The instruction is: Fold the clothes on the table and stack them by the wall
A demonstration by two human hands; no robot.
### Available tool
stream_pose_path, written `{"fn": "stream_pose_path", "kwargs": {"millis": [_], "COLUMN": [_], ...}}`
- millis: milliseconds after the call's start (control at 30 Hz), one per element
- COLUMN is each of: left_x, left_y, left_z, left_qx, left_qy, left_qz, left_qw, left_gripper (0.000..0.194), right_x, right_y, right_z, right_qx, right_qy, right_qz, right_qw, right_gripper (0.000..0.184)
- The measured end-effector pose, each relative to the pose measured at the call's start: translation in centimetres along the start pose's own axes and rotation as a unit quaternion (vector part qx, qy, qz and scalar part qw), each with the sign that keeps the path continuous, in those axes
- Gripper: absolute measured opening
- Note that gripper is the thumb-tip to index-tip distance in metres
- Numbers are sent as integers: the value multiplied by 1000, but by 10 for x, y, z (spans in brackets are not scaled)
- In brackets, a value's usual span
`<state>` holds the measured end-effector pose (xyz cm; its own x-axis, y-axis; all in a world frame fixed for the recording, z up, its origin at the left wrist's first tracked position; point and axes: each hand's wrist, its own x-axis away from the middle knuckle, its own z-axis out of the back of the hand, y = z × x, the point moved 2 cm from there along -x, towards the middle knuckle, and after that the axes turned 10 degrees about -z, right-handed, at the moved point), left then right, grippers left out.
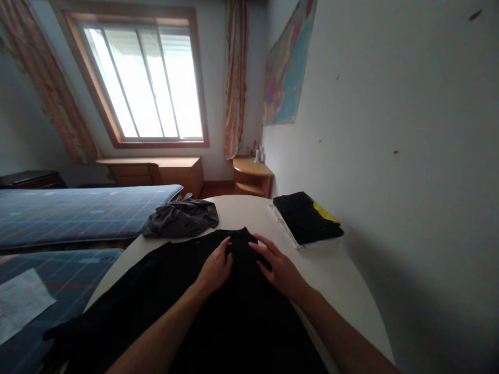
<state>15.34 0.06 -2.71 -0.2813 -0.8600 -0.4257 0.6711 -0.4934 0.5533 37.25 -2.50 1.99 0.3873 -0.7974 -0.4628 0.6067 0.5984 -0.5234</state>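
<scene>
A black garment (249, 317), with what looks like a sleeve stretching to the lower left, lies spread over the near part of the white table (323, 280). On its upper part rests my left hand (216, 266), fingers bent and slightly apart, touching the cloth. Across from it, my right hand (278, 267) touches the garment's right edge with its fingers spread. A narrow strip of black cloth lies between the two hands. Neither hand visibly pinches the fabric, though the dark cloth hides detail around the fingertips.
Folded black clothing with a yellow patch (306, 215) lies at the table's right, by the wall. A crumpled dark grey cloth (183, 217) sits at the far left edge. Left of the table are blue plaid mattresses (78, 213), one with a paper sheet (23, 301). Wooden furniture (179, 174) stands below the window.
</scene>
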Motion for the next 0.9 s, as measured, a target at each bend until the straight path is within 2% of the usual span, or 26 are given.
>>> {"fn": "stream_pose_path", "kwargs": {"millis": [100,200,333,367,433,567,700,767,833,900], "left_x": [-1,-2,-2,-2,-2,-2,-4,-6,-7,-7], "left_y": [0,3,3,2,-2,-10,-13,-12,-12,-10], "left_z": [5,6,2,1,-1,-3,-3,-3,-2,0], "left_qx": [49,41,-26,-37,-46,-40,-29,-20,-16,-14], "left_qy": [21,16,6,4,2,6,17,28,41,52], "left_qz": [41,19,-55,-64,-67,-56,-43,-34,-26,-21], "left_qw": [998,999,998,997,997,998,999,999,999,998], "left_gripper": [50,49,38,35,33,32,37,40,41,45], "right_x": [4,5,3,3,3,5,7,8,9,10], "right_y": [-8,-5,-3,-4,-7,-11,-1,7,13,16], "right_z": [-2,0,3,3,3,3,11,16,20,20], "right_qx": [19,76,127,127,112,47,45,47,41,33], "right_qy": [-71,-88,-124,-131,-137,-171,-167,-161,-170,-178], "right_qz": [42,28,7,6,10,20,1,-24,-46,-61], "right_qw": [996,993,984,983,984,984,985,985,984,982], "right_gripper": [69,69,22,14,12,23,69,82,84,75]}}
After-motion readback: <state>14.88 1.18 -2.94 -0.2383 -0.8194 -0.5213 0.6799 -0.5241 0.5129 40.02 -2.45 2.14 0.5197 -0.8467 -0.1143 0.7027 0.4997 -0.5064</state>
